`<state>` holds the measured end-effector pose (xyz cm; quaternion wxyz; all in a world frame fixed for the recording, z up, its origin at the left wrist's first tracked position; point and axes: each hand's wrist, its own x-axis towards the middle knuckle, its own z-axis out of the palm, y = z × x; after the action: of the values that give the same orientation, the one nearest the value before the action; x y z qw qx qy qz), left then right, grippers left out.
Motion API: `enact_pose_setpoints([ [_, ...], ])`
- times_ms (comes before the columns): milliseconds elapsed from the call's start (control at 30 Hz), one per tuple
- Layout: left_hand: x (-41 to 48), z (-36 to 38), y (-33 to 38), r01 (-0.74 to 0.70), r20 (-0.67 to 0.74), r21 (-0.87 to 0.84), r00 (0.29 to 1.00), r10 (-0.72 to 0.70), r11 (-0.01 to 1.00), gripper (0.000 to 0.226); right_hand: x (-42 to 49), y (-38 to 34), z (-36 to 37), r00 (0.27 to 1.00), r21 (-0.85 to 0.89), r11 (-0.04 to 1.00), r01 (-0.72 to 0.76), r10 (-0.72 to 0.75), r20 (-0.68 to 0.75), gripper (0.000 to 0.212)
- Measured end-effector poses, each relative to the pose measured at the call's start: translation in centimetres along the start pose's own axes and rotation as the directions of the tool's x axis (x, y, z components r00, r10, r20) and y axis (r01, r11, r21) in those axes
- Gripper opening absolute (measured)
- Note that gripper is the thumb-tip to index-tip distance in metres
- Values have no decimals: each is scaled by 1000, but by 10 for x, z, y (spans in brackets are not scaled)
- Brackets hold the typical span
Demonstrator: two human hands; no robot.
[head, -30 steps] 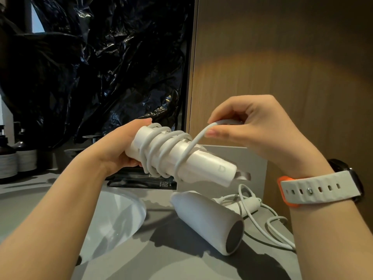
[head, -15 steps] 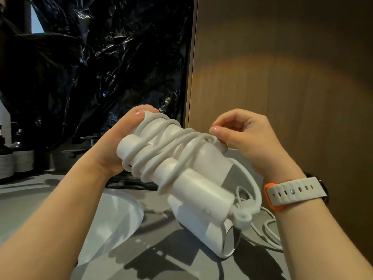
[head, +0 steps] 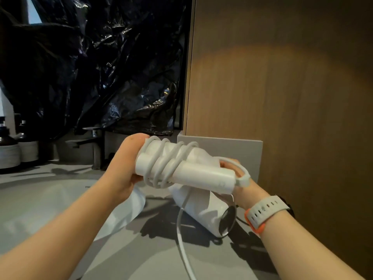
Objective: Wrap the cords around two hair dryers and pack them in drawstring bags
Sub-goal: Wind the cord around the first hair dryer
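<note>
A white folded hair dryer (head: 201, 174) is held up over the counter, its cord (head: 161, 164) coiled several times round body and handle. My left hand (head: 123, 174) grips its left end. My right hand (head: 242, 186) is behind the right end, mostly hidden, and holds the cord's last loop, with the plug (head: 244, 179) lying over it. The second white hair dryer (head: 203, 209) lies on the grey counter (head: 141, 253) just below. Its loose cord (head: 181, 241) trails toward me. No drawstring bag is visible.
A white sink basin (head: 50, 201) with a dark faucet (head: 94, 146) is at left, with dark bottles (head: 10, 150) behind it. A black plastic sheet (head: 101, 57) hangs at the back. A wooden panel (head: 282, 98) and a grey box (head: 226, 148) stand on the right.
The last loop of cord has been brought round the dryer. My right hand moved from above the dryer down behind its right end, and the dryer now lies lower and more level.
</note>
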<state>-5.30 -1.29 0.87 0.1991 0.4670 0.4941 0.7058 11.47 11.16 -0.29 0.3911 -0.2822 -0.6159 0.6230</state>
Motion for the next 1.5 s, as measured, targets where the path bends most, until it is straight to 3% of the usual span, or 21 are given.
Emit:
enact_pose_setpoints([
  [67, -5, 0, -11, 82, -78, -38, 993, -85, 996, 14, -8, 9, 6, 999, -14, 999, -36, 36, -31, 16],
  [133, -10, 2, -15, 156, -157, -134, 972, -176, 979, 19, -12, 10, 14, 999, -170, 985, 10, -16, -37, 20],
  [333, -16, 6, -4, 171, -219, -271, 947, -234, 947, 28, -16, 2, 27, 978, -367, 912, 183, -131, 162, 21],
  [567, -14, 6, -3, 242, -184, -462, 915, -359, 853, 18, -20, 3, 24, 980, -173, 976, 135, -106, 168, 20],
  [767, -16, 4, -6, 324, -165, -536, 866, -473, 780, 17, -27, -1, 36, 980, -455, 877, 154, -77, 185, 24],
  [867, -16, 3, -5, 288, -223, -573, 846, -484, 767, 16, -36, -3, 39, 963, -437, 893, 111, 11, 269, 23],
  [933, -12, -4, -5, 213, -290, -593, 843, -452, 777, 17, -46, -9, 38, 918, -340, 940, -22, 153, 366, 22],
  [1000, -8, -13, -4, 117, -403, -568, 824, -399, 815, 24, -55, -14, 37, 877, -415, 909, -26, 220, 427, 20],
  [1133, -7, -28, -7, -14, -609, -364, 760, -227, 931, 39, -61, -21, 43, 898, -578, 785, 221, 68, 435, 23],
  [1200, -8, -30, -10, -72, -651, -174, 756, -60, 982, 36, -61, -23, 47, 881, -655, 650, 385, -49, 470, 24],
  [1300, -11, -26, -14, -151, -601, 99, 778, 180, 984, 27, -62, -24, 45, 835, -720, 431, 544, -189, 517, 32],
  [1433, -13, -23, -14, -188, -477, 222, 835, 275, 957, 21, -62, -29, 30, 794, -754, 284, 593, -361, 489, 25],
  [1500, -14, -24, -12, -191, -406, 259, 868, 286, 947, 16, -62, -29, 23, 727, -738, 227, 636, -497, 474, 18],
])
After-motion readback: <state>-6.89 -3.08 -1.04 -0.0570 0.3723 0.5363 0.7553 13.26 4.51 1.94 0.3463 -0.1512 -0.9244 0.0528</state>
